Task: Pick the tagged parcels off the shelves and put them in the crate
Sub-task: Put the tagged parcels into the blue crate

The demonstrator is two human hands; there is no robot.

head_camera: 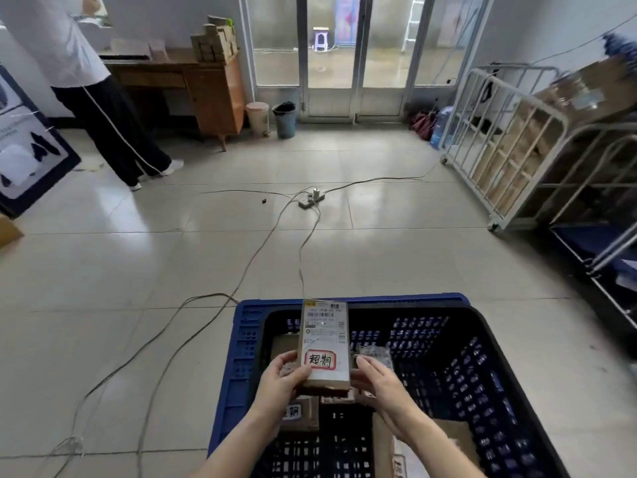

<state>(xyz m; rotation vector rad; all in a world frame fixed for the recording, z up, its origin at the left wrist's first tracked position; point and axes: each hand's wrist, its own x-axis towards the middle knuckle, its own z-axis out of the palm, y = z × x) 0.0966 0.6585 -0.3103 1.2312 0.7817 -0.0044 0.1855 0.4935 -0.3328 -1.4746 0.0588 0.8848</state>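
Observation:
A long brown parcel (324,336) with a white shipping label and a red-framed tag is held flat above the blue plastic crate (238,357). My left hand (281,381) grips its near left edge, thumb on top. My right hand (375,381) grips its near right edge. Inside the crate lie several other parcels: a brown tagged box (300,414) under my left wrist, a small clear-wrapped packet (375,353) behind my right hand, and cardboard boxes (455,432) at the near right.
Cables and a power strip (312,200) trail across the tiled floor ahead of the crate. Metal cage shelves (510,146) with cardboard parcels stand on the right. A person (96,98) stands at far left by a wooden desk (193,88); two bins (284,120) sit by the glass doors.

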